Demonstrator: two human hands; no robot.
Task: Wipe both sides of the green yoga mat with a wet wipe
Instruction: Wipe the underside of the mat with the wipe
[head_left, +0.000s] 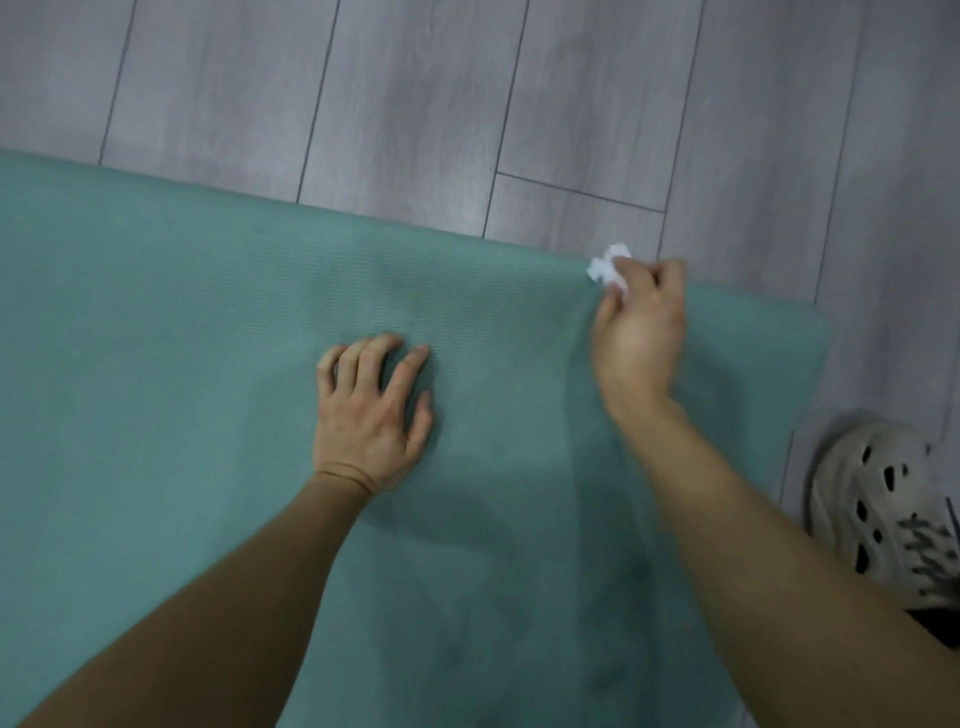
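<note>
Green yoga mat (182, 338) flat on the floor (415, 93), filling near and left. Near right, pale perforated shoe (878, 514) beside it. Mid-mat, left hand (371, 410) pressing down, fingers spread and bent, holding nothing. At the far edge, right hand (641, 322) pinching a crumpled wet wipe (608, 267).

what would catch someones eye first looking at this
The green yoga mat fills most of the view, spread flat on the grey plank floor. At its far edge the right hand pinches a crumpled white wipe, while the left hand rests with fingers spread on the middle of the mat. A pale shoe with holes sits on the floor at the lower right.
</note>
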